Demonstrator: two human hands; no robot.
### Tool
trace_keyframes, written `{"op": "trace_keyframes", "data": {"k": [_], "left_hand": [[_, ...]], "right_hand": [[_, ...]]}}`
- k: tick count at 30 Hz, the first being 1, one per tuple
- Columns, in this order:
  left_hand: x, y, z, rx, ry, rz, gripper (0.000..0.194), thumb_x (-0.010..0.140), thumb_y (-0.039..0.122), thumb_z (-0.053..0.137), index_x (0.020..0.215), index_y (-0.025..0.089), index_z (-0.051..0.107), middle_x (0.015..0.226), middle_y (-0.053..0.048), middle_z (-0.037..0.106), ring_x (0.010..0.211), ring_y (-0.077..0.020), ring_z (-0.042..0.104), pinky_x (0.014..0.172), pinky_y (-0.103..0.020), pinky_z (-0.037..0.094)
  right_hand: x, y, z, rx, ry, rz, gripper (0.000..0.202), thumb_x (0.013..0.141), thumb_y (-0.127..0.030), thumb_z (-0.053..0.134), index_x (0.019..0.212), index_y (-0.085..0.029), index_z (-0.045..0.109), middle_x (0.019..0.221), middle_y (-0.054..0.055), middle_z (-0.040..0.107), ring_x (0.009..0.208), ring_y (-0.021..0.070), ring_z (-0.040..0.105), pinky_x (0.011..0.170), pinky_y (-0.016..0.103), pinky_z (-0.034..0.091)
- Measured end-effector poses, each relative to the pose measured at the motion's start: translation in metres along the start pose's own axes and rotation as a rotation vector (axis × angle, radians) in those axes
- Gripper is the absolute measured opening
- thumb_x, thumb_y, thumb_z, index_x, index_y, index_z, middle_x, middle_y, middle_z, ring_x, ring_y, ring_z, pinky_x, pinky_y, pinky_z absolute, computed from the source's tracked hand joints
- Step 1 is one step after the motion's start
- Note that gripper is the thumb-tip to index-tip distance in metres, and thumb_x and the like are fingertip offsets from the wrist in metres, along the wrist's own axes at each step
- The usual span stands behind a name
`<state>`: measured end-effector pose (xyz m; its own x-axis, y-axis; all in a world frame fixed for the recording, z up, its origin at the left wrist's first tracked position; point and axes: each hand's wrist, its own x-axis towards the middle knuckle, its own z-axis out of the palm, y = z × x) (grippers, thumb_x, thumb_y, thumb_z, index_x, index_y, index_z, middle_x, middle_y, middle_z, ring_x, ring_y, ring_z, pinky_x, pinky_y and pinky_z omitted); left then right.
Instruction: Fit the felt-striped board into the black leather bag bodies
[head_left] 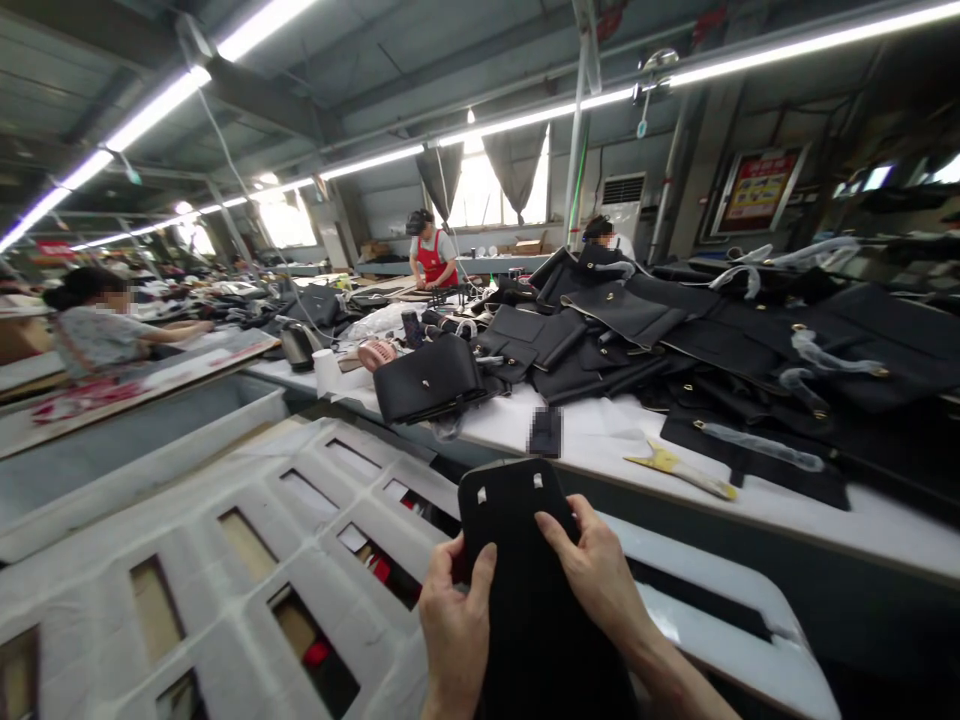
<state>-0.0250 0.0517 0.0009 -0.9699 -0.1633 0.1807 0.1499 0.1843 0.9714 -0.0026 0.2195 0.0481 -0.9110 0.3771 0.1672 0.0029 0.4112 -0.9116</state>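
Observation:
Between my two hands is a long black panel (517, 580) with rounded top corners, tilted up toward me. Two small light patches show near its top edge. My left hand (457, 615) grips its left edge, thumb on the face and fingers curled behind. Its right edge is in my right hand (596, 560), thumb likewise on the face. The lower end of the panel runs out of view. Just beyond it, a black handbag (429, 380) with a small metal clasp rests at the edge of the white worktable (600, 430).
Black bag pieces (637, 320) are heaped across the worktable. Yellow-handled scissors (682, 470) lie near its front edge. A kettle (298, 345), white cup (326, 372) and pink fan (376, 353) stand leftward. A slotted grey rack (225, 590) fills the lower left. Several people work beyond.

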Motion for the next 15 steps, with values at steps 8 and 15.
{"op": "trace_keyframes", "data": {"k": [8, 15], "left_hand": [[0.022, 0.013, 0.013, 0.042, -0.057, 0.029, 0.036, 0.09, 0.053, 0.056, 0.103, 0.02, 0.058, 0.089, -0.004, 0.069, 0.082, -0.0208, 0.065, 0.075, -0.031, 0.049], [0.025, 0.013, 0.026, 0.069, -0.074, 0.08, 0.035, 0.096, 0.052, 0.045, 0.085, 0.021, 0.056, 0.068, 0.001, 0.06, 0.061, -0.0156, 0.054, 0.062, -0.026, 0.041]], "right_hand": [[0.002, 0.013, -0.001, 0.094, -0.036, 0.011, 0.041, 0.091, -0.059, 0.05, 0.091, -0.019, 0.059, 0.084, 0.005, 0.067, 0.081, 0.0222, 0.062, 0.069, 0.029, 0.047], [0.003, 0.011, -0.011, 0.006, 0.019, 0.033, 0.041, 0.094, -0.06, 0.044, 0.091, -0.021, 0.056, 0.081, 0.003, 0.063, 0.077, 0.0206, 0.059, 0.07, 0.028, 0.043]]}}
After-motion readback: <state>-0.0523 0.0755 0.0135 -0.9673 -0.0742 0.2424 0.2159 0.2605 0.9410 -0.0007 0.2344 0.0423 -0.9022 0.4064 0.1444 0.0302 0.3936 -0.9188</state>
